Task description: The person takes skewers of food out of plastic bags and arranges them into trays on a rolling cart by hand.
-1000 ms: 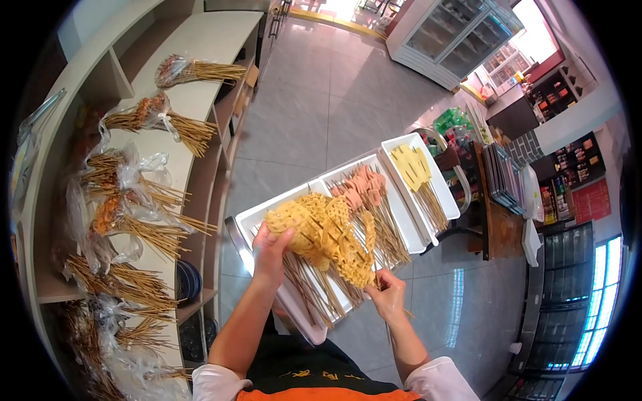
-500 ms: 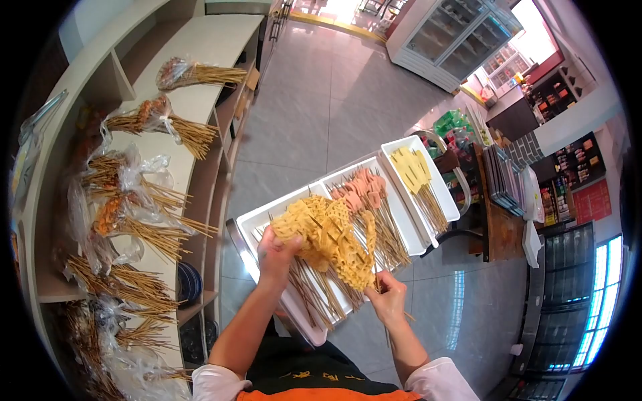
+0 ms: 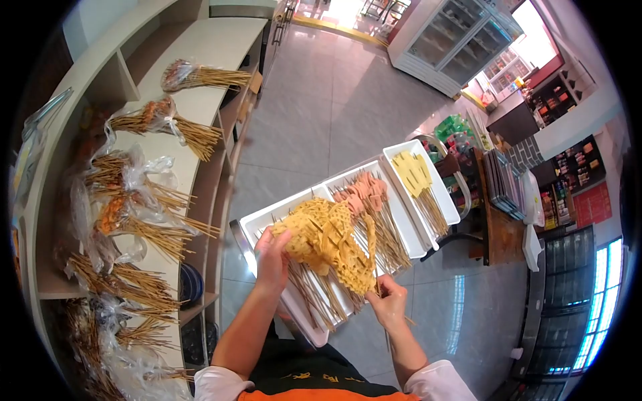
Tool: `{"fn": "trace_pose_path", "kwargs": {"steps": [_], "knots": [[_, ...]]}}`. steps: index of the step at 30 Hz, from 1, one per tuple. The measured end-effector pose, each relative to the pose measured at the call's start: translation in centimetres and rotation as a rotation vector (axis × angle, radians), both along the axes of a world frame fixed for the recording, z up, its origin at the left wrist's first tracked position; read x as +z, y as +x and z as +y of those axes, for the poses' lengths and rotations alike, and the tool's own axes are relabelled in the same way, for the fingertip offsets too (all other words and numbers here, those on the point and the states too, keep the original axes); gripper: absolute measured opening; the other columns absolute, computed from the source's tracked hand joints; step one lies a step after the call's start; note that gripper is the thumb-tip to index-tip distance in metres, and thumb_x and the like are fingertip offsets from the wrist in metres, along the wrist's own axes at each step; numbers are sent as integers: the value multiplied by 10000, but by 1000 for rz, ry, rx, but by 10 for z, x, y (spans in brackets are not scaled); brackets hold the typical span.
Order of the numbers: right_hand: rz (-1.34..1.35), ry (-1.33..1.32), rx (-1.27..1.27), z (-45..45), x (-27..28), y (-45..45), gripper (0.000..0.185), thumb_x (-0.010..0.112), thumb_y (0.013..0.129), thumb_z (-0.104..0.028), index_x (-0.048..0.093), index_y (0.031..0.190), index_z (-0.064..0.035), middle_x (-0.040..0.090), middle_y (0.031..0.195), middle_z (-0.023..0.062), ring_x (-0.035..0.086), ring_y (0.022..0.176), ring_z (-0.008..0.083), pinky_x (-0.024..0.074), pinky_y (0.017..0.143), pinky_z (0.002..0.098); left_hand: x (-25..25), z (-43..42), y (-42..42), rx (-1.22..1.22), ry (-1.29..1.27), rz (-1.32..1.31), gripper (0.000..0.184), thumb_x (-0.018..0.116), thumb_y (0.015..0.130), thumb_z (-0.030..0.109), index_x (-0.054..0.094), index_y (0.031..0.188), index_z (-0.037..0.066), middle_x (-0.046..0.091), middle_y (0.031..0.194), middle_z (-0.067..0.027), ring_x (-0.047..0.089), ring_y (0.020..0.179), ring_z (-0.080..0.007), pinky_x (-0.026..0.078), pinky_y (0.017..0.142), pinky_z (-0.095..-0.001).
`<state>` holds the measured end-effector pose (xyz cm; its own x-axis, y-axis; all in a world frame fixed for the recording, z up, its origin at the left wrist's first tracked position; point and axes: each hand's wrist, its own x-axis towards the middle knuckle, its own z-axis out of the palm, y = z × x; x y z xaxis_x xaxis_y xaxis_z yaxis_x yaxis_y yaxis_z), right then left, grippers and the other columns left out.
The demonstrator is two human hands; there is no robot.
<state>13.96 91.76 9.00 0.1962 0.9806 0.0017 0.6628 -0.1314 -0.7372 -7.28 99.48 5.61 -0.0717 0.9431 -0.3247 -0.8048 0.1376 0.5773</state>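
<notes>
Lying well left of both grips, bagged skewers [image 3: 202, 138] lined a shelf [image 3: 200, 41]. The left grip [image 3: 270, 262] was closed around one end of the ruffled yellow food [image 3: 322, 234], thumb on top. That food stretched between the grips, above a white tray [image 3: 315, 335]. Pink skewers [image 3: 361, 194] lay beyond it. The right grip [image 3: 388, 303] pinched thin sticks [image 3: 378, 286] at its near edge; pale yellow skewers [image 3: 412, 172] sat in another tray [image 3: 441, 192], farther right.

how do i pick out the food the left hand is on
Find the white trays beyond the dark apron. Over their left side, the left hand grips golden skewered food. Its lacy, netlike texture sets it apart from the pink skewers and flat pale-yellow skewers.
</notes>
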Motion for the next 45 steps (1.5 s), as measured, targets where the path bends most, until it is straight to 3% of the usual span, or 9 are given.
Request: {"fn": "trace_pose_path", "kwargs": {"steps": [21,26,32,39,41,45], "knots": [[61,10,-26,-12,10,-3,144,653,601,-43,527,656,1,407,489,7,360,463,54,326,435,216,7,-14,5,-159,69,101,284,505,782,29,450,1053,-36,551,1009,-121,551,893,-173,448,774,-277],[168,0,-41,-15,-6,1,154,653,603,-37,511,646,2,388,495,-3,348,468,49,312,432,211,15,-14,5,-104,58,-105,243,477,815,82,461,1034,-20,550,985,-103,550,885,-165,444,763,-265],[193,11,-41,-18,-7,-2,133,630,609,-23,507,653,4,383,505,-8,344,473,44,304,435,204,18,-11,12,0,23,0,186,471,833,153,477,954,12,555,881,-61,544,817,-128,430,734,-249],[300,-16,-56,-21,-11,-3,110,620,618,-15,537,688,2,403,530,-39,344,495,27,292,442,185,24,-13,12,-6,-24,-83,155,467,815,116,483,926,8,541,895,-74,531,829,-137,419,745,-257],[353,-17,-56,-21,-15,-5,109,615,619,-12,543,698,2,403,535,-45,343,499,24,291,443,181,17,-13,9,-27,-36,-180,203,474,797,67,474,991,6,541,949,-79,537,867,-168,436,745,-271],[357,-24,-41,-21,-20,-4,101,609,633,-11,553,715,3,402,548,-53,339,504,17,285,443,175,20,-16,8,-57,-23,-132,187,487,788,72,489,964,8,546,927,-74,539,852,-157,437,738,-268]]}}
